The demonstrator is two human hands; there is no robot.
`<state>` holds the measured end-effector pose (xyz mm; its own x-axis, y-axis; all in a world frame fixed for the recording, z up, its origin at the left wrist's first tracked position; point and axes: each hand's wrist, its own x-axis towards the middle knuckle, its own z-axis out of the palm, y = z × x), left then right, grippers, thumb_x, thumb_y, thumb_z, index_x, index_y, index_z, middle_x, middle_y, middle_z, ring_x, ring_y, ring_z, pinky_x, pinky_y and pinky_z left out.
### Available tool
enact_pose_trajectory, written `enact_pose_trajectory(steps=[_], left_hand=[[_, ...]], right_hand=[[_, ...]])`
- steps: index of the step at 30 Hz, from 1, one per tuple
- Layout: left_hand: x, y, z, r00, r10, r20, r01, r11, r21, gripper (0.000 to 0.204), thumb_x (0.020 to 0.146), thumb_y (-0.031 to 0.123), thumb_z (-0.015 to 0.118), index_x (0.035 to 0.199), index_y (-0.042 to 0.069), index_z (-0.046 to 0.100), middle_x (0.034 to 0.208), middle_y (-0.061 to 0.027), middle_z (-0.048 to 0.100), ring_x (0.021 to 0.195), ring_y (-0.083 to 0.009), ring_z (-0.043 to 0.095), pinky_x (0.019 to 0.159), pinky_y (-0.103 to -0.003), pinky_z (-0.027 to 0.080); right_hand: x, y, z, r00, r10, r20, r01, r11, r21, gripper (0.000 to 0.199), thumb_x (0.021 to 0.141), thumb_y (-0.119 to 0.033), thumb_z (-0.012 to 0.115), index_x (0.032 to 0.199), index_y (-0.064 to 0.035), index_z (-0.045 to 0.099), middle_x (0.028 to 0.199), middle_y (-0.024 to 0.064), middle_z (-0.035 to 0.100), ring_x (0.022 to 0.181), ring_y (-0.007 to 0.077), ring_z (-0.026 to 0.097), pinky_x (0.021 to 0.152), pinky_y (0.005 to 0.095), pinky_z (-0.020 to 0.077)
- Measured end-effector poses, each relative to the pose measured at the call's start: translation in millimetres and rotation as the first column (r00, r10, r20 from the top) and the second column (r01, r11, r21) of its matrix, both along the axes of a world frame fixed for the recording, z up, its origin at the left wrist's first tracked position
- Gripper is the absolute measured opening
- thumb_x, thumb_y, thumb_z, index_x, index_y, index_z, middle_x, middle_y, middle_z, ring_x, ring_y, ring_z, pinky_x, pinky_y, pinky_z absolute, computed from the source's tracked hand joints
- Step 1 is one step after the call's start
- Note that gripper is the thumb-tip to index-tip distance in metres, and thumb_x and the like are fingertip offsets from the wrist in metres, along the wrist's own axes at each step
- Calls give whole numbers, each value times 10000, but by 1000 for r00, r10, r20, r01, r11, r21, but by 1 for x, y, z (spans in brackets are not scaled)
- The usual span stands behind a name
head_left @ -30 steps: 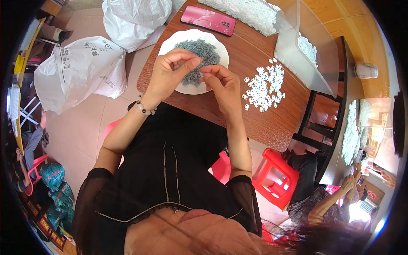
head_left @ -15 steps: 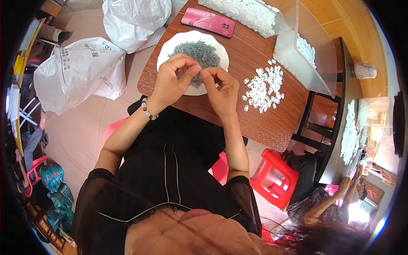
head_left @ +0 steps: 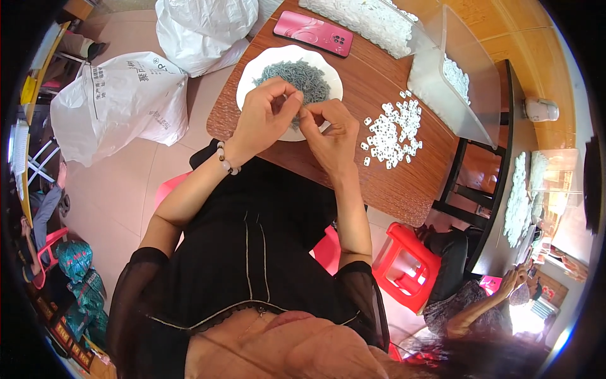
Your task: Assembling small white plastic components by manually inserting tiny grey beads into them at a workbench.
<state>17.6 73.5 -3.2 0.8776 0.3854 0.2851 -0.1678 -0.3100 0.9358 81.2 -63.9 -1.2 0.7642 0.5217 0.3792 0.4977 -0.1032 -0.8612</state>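
Both hands meet over the near side of a white scalloped plate [head_left: 247, 77], which holds a heap of small, thin grey pieces [head_left: 300, 74]. My left hand [head_left: 265, 117] is closed, thumb and forefinger pinched together. Fingertip to fingertip with it, my right hand [head_left: 332, 131] is also pinched. Whatever sits between the fingertips is too small to make out. To the right of my right hand, a loose pile of small white plastic pieces with holes [head_left: 392, 134] lies on the brown wooden table [head_left: 404, 199].
A pink phone [head_left: 312, 33] lies beyond the plate. Clear bins of white pieces [head_left: 442, 82] stand at the table's far right. White sacks [head_left: 120, 107] rest on the floor to the left. A red stool [head_left: 407, 268] and another person's arm [head_left: 483, 306] are at right.
My hands stay together over the plate; the fingers have shifted slightly and the right hand has turned a little. The view has moved slightly. The other person's hands at right have moved.
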Motion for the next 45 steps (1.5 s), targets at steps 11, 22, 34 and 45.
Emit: enact_pose_trajectory(steps=[11,22,34,45], left_hand=[[-6,11,-9,980,-36,-197,-12,972,-236,102,902,98,626,858,9,647,707,82,548,596,29,409,503,-157,299],[-28,-27,2,887,-377,-267,186,820,-541,184,910,174,625,867,-2,656,687,54,563,616,8,476,525,-176,360],[-30,-52,-3,712,-667,-218,135,435,-890,229,863,247,705,885,19,700,632,24,554,548,-43,432,499,-185,331],[-27,-69,-1,799,-544,-256,166,609,-776,210,892,223,667,921,15,670,687,31,577,578,-30,451,523,-181,357]], right_hand=[[11,-11,5,992,-90,-89,72,979,-188,107,779,-101,726,836,-17,692,732,112,644,619,190,600,578,295,469],[-26,-55,8,994,-29,-103,22,997,-70,82,778,-21,726,852,-23,690,768,80,640,689,179,575,613,289,448],[-41,-92,11,964,-81,251,90,996,-25,220,691,61,741,882,-32,682,795,77,643,713,219,563,614,298,450],[-49,-101,6,951,-114,-288,146,985,91,161,805,19,703,960,-15,676,825,44,655,742,130,585,660,233,464]])
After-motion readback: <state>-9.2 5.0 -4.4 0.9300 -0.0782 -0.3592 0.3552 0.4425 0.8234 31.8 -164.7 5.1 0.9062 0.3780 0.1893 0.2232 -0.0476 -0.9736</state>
